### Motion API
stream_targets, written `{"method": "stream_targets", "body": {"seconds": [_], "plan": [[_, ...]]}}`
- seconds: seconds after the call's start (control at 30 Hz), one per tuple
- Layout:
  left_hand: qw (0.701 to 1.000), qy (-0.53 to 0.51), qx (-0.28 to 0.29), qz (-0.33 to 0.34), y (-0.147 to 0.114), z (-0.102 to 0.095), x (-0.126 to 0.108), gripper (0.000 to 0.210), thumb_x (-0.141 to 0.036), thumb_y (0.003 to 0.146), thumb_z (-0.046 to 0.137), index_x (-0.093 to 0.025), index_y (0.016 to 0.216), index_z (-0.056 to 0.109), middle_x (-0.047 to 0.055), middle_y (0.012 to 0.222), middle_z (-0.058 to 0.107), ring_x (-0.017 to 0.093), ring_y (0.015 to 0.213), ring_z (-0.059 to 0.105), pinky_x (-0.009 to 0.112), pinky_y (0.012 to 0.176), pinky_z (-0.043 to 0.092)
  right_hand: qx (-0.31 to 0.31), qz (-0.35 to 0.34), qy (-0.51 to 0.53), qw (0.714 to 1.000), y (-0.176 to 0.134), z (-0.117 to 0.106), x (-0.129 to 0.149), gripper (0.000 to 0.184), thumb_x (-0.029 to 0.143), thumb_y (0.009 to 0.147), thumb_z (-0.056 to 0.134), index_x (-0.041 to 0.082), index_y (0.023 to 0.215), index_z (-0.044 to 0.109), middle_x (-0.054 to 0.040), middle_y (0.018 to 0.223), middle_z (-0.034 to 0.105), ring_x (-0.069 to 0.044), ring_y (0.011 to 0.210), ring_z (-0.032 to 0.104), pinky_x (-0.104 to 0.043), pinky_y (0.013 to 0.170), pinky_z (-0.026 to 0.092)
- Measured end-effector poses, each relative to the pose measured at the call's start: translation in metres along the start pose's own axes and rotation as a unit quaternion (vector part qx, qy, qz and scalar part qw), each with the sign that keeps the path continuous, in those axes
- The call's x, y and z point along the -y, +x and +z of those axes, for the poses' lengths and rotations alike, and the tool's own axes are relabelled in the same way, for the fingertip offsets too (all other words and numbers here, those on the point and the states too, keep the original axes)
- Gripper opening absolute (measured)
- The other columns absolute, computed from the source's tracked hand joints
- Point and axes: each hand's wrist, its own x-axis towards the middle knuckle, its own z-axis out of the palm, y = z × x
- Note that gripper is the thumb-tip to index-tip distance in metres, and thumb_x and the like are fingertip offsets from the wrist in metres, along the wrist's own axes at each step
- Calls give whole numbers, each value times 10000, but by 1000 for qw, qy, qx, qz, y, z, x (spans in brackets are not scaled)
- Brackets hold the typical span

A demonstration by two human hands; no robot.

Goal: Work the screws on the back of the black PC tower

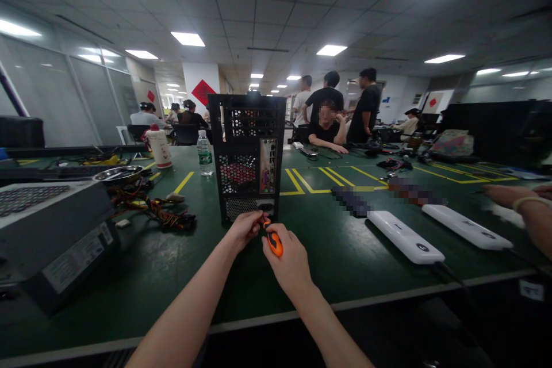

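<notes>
A black computer case (250, 146) stands upright with its perforated rear panel towards me. My right hand (288, 259) is wrapped round the orange and black handle of a screwdriver (275, 243), which points up and away towards the bottom of that panel. Just left of it, my left hand (247, 231) is closed in a pinch beside the screwdriver's front end, close to the case's lower edge and below the power socket (265, 207). Whatever lies between the left fingertips is too small to tell, and the screwdriver's tip is hidden.
On the left sit a grey power supply unit (64, 236), a tangle of cables (166, 213) and a metal bowl (117, 172). A water bottle (204, 155) stands behind. Two white devices (405, 237) lie on the right, near another person's hand (504, 195). A person leans on the table's far side.
</notes>
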Motion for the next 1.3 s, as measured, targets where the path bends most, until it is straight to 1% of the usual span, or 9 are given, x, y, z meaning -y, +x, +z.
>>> {"method": "stream_targets", "body": {"seconds": [0.23,0.33,0.4,0.53,0.67,0.8,0.93,1.13,1.3], "plan": [[999,-35,12,-21,-1,1,-2,198,-270,649,587,-79,615,547,-37,424,414,-13,318,231,140,325,107,-4,-34,26,999,-1,-1,6,335,115,674,462,195,999,452,-63,1014,431,-161,877,498,-295,714,445],[999,-30,6,-33,0,1,-2,241,-307,649,587,-84,576,532,-66,352,322,3,307,240,149,323,130,16,-76,22,997,-1,0,7,294,92,686,446,204,956,470,-56,1051,424,-157,916,487,-298,769,433],[999,-28,-1,-42,-1,1,-2,251,-325,657,577,-85,594,538,-66,352,323,9,303,248,152,319,141,28,-93,21,995,-1,1,7,241,88,705,431,202,912,481,-53,1028,442,-162,945,477,-305,800,420],[997,-28,12,-64,-5,2,-5,222,-304,692,546,-84,685,562,-61,381,355,5,294,239,143,304,137,16,-70,38,997,0,1,5,204,114,741,414,191,921,468,-54,975,457,-154,925,489,-296,784,428],[997,-50,23,-52,-5,4,-6,168,-251,705,537,-86,676,551,-62,382,350,-1,293,227,133,299,118,-5,-53,56,997,0,0,5,177,132,737,431,194,897,473,-48,967,458,-145,894,502,-285,764,437],[996,-67,12,-55,-4,6,-6,154,-229,693,550,-90,630,530,-68,364,331,-3,294,222,131,304,118,-9,-63,54,997,-1,0,8,244,112,697,458,194,925,477,-64,1020,445,-161,931,490,-298,788,430],[996,-72,9,-58,-6,6,-7,180,-259,679,568,-95,621,524,-69,372,333,-3,301,232,130,306,130,7,-82,33,996,-2,1,7,293,103,723,418,207,993,466,-63,1043,457,-160,928,499,-294,771,438],[996,-60,40,-59,-6,4,-6,162,-256,701,548,-95,714,554,-67,389,345,-3,297,225,126,297,120,-43,-28,51,997,0,1,0,229,197,790,391,198,1015,438,-57,941,500,-155,842,533,-294,714,453],[996,-66,13,-59,-5,7,-7,136,-217,690,563,-102,631,521,-71,384,334,-6,290,210,127,284,125,-42,-44,80,995,0,-2,3,262,201,773,409,181,1034,415,-81,1014,468,-167,935,494,-312,770,440]]}}
